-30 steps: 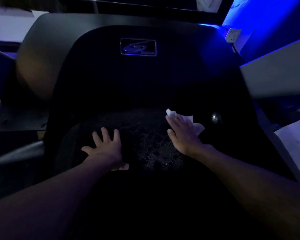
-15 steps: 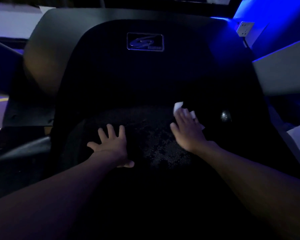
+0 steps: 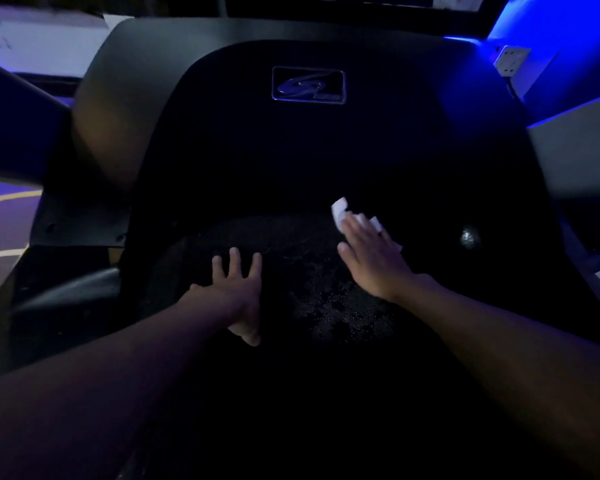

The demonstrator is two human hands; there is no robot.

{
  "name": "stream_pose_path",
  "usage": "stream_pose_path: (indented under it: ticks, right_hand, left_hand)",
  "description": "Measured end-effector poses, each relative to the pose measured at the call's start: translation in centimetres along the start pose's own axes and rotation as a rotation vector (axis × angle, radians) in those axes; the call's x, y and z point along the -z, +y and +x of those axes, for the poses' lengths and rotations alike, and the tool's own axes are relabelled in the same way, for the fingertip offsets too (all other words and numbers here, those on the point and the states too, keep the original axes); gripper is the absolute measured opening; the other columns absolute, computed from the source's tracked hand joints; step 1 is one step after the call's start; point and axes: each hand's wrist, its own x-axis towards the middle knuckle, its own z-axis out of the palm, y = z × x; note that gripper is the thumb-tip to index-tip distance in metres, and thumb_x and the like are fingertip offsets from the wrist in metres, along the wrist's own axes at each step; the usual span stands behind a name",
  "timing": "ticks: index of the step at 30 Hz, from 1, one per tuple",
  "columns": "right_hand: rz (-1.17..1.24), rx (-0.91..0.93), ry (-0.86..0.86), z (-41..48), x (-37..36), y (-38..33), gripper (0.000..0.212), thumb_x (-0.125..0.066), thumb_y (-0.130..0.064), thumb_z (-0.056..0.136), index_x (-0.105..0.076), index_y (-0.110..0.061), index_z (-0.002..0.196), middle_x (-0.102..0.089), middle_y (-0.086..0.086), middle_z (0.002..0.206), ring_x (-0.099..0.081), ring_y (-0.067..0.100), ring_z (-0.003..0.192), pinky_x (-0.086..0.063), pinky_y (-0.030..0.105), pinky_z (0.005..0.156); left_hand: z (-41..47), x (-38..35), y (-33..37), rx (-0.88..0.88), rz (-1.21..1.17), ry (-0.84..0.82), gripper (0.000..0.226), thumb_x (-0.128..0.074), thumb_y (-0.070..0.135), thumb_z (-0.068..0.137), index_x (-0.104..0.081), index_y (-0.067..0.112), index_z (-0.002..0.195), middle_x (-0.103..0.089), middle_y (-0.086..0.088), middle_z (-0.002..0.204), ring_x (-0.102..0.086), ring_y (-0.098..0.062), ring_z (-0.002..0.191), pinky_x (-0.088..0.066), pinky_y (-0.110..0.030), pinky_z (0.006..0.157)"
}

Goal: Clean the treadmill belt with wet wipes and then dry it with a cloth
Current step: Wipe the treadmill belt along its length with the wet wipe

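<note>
Hands of one person, two in all, lie on the dark belt point(image 3: 291, 237) at the centre of the frame, under dim blue light. The left hand point(image 3: 238, 289), at centre left, rests flat on the belt with fingers spread and straight, holding nothing. The right hand point(image 3: 371, 258), at centre right, is also flat, its straight fingers pressing one white wipe point(image 3: 340, 209) down onto the belt. The wipe's crumpled edges show beyond the fingertips and along the hand's right side. Between the two hands one speckled, shiny patch point(image 3: 326, 313) marks the belt. Right of the right hand, one small glint point(image 3: 470, 237) shows on the dark surface; what it is cannot be told. At upper centre, the hood point(image 3: 125, 81) carries one logo plate point(image 3: 308, 85). One wall socket point(image 3: 510, 60) sits at the upper right, in blue light.
</note>
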Motion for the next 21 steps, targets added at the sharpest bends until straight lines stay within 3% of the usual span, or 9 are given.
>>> stream_pose_path:
  ticks: [2, 5, 6, 10, 14, 15, 18, 19, 21]
  right_hand:
    - [-0.023, 0.009, 0.054, 0.3, -0.5, -1.5, 0.068, -0.017, -0.048, 0.103, -0.014, -0.008, 0.157, -0.012, 0.005, 0.165, -0.005, 0.025, 0.153, 0.004, 0.042, 0.124]
    - [-0.137, 0.310, -0.014, -0.5, -1.8, -2.6, 0.075, -0.011, -0.055, 0.098, -0.014, -0.009, 0.158, -0.010, 0.004, 0.165, -0.005, 0.021, 0.153, 0.005, 0.038, 0.124]
    - [-0.128, 0.315, -0.032, -0.2, -1.6, -2.2, 0.074, -0.011, -0.054, 0.098, -0.013, -0.011, 0.158, -0.009, 0.003, 0.166, -0.002, 0.020, 0.153, 0.005, 0.038, 0.123]
    - [-0.093, 0.006, 0.046, 1.1, -1.4, -3.5, 0.073, -0.009, -0.053, 0.098, -0.012, -0.011, 0.157, -0.011, 0.005, 0.166, -0.003, 0.023, 0.153, -0.003, 0.045, 0.124]
    - [-0.092, 0.285, -0.096, 0.3, -1.7, -5.2, 0.074, -0.006, -0.056, 0.096, 0.001, -0.016, 0.158, 0.006, -0.002, 0.166, 0.011, 0.015, 0.152, 0.009, 0.038, 0.123]
    - [-0.079, 0.285, -0.061, 0.9, -1.5, -4.7, 0.074, -0.008, -0.055, 0.096, -0.001, -0.015, 0.159, 0.002, 0.000, 0.166, 0.007, 0.017, 0.153, 0.007, 0.039, 0.123]
    - [-0.100, 0.033, 0.018, 2.0, -1.2, -4.9, 0.070, -0.013, -0.050, 0.101, -0.005, -0.011, 0.158, -0.001, 0.005, 0.167, 0.004, 0.022, 0.153, 0.002, 0.044, 0.124]
    - [-0.105, 0.027, -0.002, 1.9, -1.5, -5.8, 0.068, -0.015, -0.049, 0.103, -0.002, -0.012, 0.158, 0.003, 0.004, 0.166, 0.008, 0.021, 0.153, 0.005, 0.044, 0.123]
    - [-0.104, 0.185, -0.053, 1.3, -2.0, -7.3, 0.066, -0.017, -0.049, 0.104, 0.004, -0.016, 0.158, 0.010, -0.001, 0.166, 0.016, 0.016, 0.151, 0.012, 0.039, 0.122]
  left_hand:
    - [-0.2, -0.2, -0.5, -0.012, 0.012, 0.026, 0.139, -0.086, 0.034, 0.069, 0.028, 0.027, 0.148, 0.037, -0.008, 0.154, 0.021, -0.036, 0.146, -0.020, -0.065, 0.112]
    - [-0.5, -1.0, -1.1, -0.021, 0.053, 0.138, 0.133, -0.084, 0.035, 0.072, 0.022, 0.021, 0.152, 0.031, -0.007, 0.157, 0.017, -0.031, 0.148, -0.024, -0.056, 0.113]
    - [-0.6, -1.2, -1.3, -0.011, 0.054, 0.164, 0.132, -0.083, 0.037, 0.072, 0.020, 0.018, 0.152, 0.031, -0.008, 0.157, 0.016, -0.031, 0.148, -0.024, -0.054, 0.114]
    - [-1.2, -1.6, -1.6, 0.106, -0.001, 0.203, 0.129, -0.081, 0.045, 0.072, 0.014, 0.013, 0.153, 0.021, -0.022, 0.158, 0.011, -0.045, 0.146, -0.017, -0.052, 0.117]
    - [-1.4, -1.9, -1.4, 0.144, -0.049, 0.230, 0.128, -0.083, 0.043, 0.070, 0.007, 0.005, 0.153, 0.013, -0.022, 0.159, 0.006, -0.045, 0.147, -0.019, -0.053, 0.116]
    - [-1.4, -2.0, -1.5, 0.140, -0.055, 0.230, 0.128, -0.083, 0.043, 0.071, 0.007, 0.004, 0.153, 0.014, -0.022, 0.159, 0.006, -0.044, 0.147, -0.019, -0.053, 0.117]
    - [-1.4, -2.1, -1.5, 0.141, -0.055, 0.242, 0.127, -0.082, 0.044, 0.071, 0.006, 0.005, 0.153, 0.013, -0.024, 0.159, 0.006, -0.045, 0.147, -0.019, -0.053, 0.117]
    - [-1.5, -2.1, -1.4, 0.156, -0.055, 0.240, 0.126, -0.082, 0.044, 0.071, 0.006, 0.006, 0.153, 0.012, -0.025, 0.159, 0.006, -0.046, 0.146, -0.020, -0.054, 0.116]
    - [-1.6, -2.0, -1.0, 0.194, -0.059, 0.225, 0.126, -0.082, 0.044, 0.072, 0.007, 0.009, 0.153, 0.011, -0.026, 0.158, 0.005, -0.047, 0.146, -0.021, -0.057, 0.114]
